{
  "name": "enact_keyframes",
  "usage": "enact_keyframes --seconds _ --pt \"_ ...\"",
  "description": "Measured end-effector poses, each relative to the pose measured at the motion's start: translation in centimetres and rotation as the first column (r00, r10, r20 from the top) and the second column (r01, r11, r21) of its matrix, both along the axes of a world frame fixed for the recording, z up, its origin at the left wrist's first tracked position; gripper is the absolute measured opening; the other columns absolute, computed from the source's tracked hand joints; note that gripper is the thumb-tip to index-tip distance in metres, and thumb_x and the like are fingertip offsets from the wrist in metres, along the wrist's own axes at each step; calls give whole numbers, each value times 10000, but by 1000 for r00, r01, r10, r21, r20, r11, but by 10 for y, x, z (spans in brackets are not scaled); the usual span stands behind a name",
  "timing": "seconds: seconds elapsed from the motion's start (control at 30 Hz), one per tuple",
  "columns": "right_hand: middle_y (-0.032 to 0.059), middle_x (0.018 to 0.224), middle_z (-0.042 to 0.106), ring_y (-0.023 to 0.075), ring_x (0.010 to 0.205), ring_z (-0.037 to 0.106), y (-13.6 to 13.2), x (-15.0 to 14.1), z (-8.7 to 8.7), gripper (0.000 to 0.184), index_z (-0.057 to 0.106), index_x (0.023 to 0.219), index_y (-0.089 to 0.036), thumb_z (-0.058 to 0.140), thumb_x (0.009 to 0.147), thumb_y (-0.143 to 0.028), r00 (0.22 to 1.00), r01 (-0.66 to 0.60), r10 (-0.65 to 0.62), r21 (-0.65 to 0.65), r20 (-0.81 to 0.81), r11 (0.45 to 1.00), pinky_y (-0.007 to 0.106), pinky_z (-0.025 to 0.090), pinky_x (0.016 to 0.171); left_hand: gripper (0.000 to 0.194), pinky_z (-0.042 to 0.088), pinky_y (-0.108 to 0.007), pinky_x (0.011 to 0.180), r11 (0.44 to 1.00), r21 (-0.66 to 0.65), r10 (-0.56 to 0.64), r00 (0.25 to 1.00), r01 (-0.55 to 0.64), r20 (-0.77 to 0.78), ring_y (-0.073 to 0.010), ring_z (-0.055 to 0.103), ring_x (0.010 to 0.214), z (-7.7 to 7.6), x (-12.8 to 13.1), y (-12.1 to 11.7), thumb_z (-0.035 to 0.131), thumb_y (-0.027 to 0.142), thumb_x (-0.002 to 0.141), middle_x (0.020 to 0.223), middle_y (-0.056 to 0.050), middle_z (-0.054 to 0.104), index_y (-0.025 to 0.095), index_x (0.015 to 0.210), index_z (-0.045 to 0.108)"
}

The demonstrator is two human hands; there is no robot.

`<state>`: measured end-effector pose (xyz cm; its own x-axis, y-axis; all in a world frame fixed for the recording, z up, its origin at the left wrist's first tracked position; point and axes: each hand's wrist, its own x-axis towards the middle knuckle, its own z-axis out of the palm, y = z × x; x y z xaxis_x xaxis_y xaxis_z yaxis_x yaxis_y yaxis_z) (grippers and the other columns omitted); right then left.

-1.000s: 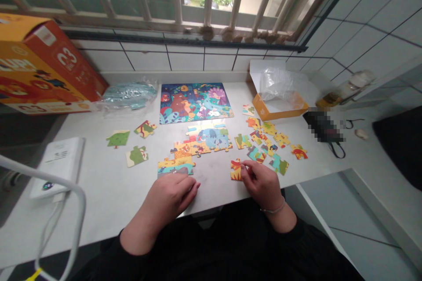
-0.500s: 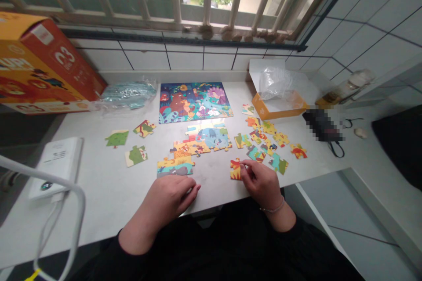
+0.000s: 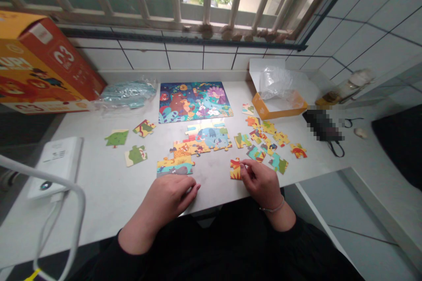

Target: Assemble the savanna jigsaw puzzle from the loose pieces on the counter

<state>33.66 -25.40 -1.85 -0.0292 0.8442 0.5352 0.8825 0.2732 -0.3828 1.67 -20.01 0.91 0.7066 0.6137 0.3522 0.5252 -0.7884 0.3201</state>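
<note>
My right hand (image 3: 262, 181) pinches the right side of a yellow-and-red puzzle piece (image 3: 235, 169) lying on the white table near its front edge. My left hand (image 3: 174, 193) rests with curled fingers and nothing visible in them, just below the joined pieces with a grey hippo (image 3: 174, 169). Those connect up to a joined section with blue elephants (image 3: 211, 137). Right of it lie several loose puzzle pieces (image 3: 262, 140). On the left are a green tree piece (image 3: 117, 138), a green piece (image 3: 136, 156) and a red-and-green piece (image 3: 144, 128).
Behind the pieces lies a finished dark forest puzzle (image 3: 194, 102). An open orange box (image 3: 280, 107) stands back right, a plastic-wrapped pack (image 3: 127, 94) back left beside a large orange box (image 3: 42, 66). A white device (image 3: 57, 162) with a cable is at left, a bottle (image 3: 349, 85) far right.
</note>
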Motion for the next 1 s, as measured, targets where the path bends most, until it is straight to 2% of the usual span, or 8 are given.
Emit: enact_keyframes --seconds 0.63,1.0 --pt "-2 712 705 144 575 612 1 -1 0 241 794 1043 -201 597 1116 -320 1000 17 -17 -24 -6 1000 289 500 640 271 466 -326 598 1000 -9 -1 1000 1 9 -196 699 651 -2 0 0 553 266 1126 744 -9 720 227 894 687" --pt "-11 708 701 149 596 645 1 0 1 219 784 1052 -204 603 1122 -305 1000 -6 6 -12 -1 1000 303 483 639 282 463 -332 590 1000 -16 6 1000 -6 2 -186 690 636 -1 0 0 543 270 1127 723 0 714 237 879 674"
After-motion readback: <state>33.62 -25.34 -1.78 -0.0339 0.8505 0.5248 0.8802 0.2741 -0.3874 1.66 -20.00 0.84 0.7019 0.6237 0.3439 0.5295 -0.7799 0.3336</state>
